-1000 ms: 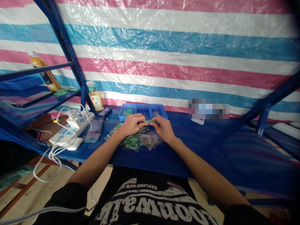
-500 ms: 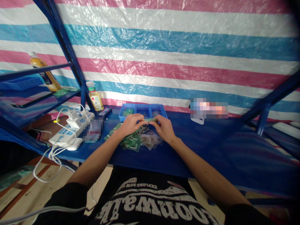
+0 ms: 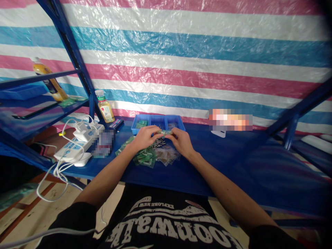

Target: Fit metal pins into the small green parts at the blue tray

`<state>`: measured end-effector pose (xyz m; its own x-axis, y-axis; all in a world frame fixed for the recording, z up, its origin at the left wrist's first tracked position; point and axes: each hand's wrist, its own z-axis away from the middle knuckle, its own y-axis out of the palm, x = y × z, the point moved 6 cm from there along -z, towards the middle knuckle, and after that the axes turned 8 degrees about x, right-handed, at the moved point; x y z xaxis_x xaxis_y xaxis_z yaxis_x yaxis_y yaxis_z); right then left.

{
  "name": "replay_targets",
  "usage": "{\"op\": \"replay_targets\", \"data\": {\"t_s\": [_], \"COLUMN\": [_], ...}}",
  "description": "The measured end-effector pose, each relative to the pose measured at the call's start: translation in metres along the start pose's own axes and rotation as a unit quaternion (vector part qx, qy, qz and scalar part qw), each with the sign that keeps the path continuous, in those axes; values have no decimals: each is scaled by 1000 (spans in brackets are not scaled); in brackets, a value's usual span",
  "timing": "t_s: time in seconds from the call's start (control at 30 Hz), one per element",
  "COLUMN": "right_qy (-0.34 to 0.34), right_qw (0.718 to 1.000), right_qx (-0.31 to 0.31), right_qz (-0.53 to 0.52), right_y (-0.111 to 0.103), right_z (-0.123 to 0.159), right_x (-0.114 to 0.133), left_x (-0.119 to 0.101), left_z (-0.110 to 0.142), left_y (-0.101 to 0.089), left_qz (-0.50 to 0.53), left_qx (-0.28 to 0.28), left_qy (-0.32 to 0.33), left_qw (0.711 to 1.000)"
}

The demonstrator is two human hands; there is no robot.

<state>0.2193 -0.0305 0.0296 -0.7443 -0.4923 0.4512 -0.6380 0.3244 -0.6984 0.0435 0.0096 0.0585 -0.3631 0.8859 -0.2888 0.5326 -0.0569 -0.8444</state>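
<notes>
Between my two hands is a small green-and-clear plastic packet [image 3: 165, 132], pinched at both ends. My left hand [image 3: 145, 137] grips its left end with thumb and fingers; my right hand [image 3: 182, 139] has the right end. Below them on the blue table lie green packets [image 3: 145, 156], a small pile of dark metal pieces like screws [image 3: 158, 142] and clear packets with brownish contents [image 3: 166, 154]. Just behind my hands stands a blue three-part tray [image 3: 158, 119], with green packets in its left section. What the packet contains is too small to make out.
On the left are a white power strip [image 3: 75, 143] with tangled cables, a bottle of yellow liquid [image 3: 105, 107] and a small dark box [image 3: 116, 125]. Blue metal frame posts [image 3: 77, 62] rise at the side. A blurred-out item [image 3: 230, 120] sits at the back right.
The packet between my fingers has tilted slightly and shows more of its clear surface. Both hands stay in nearly the same place.
</notes>
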Motion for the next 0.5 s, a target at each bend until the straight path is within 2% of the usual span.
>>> {"op": "replay_targets", "data": {"t_s": [0.33,0.5], "right_qy": [-25,-45], "right_qw": [998,998], "right_qx": [39,26], "right_qz": [-33,-29], "right_y": [5,5], "right_z": [2,2], "right_x": [7,9], "left_x": [-2,-7], "left_z": [0,-1], "left_y": [6,10], "left_qz": [11,6], "left_qx": [24,46], "left_qy": [19,16], "left_qw": [999,999]}}
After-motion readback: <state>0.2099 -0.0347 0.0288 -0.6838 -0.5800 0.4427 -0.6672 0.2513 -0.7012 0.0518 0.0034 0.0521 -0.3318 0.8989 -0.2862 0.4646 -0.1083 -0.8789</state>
